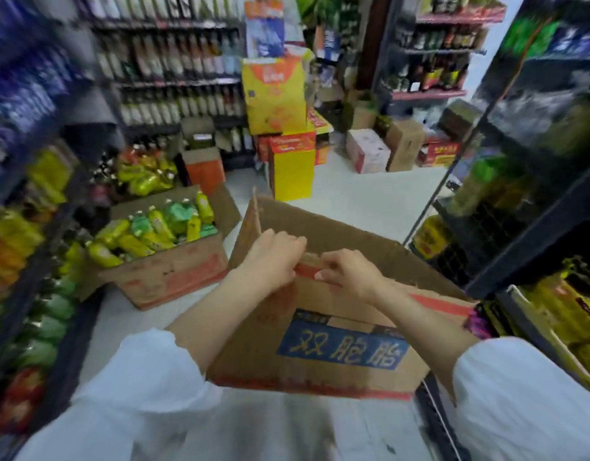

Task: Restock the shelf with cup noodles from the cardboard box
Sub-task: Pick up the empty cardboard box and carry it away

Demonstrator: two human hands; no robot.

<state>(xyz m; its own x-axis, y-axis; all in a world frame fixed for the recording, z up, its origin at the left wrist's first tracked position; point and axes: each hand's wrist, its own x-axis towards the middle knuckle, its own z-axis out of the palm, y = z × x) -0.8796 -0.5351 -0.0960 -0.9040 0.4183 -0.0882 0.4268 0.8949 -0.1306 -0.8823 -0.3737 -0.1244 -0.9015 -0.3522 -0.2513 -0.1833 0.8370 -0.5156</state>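
A brown cardboard box (323, 347) with a blue label and red stripes sits on the floor in front of me. Its far flap (346, 234) stands up and hides the inside, so no cup noodles show. My left hand (270, 257) grips the top edge of the near flap at the box's middle. My right hand (350, 274) pinches the same edge just to the right, fingers curled over it. The shelf (533, 181) stands at the right, dark and blurred.
An open carton of yellow and green bottles (160, 257) lies on the floor at the left. Shelves of packets (27, 254) line the left side. Yellow and red cartons (292, 168) and more boxes (370, 154) stand further down the aisle.
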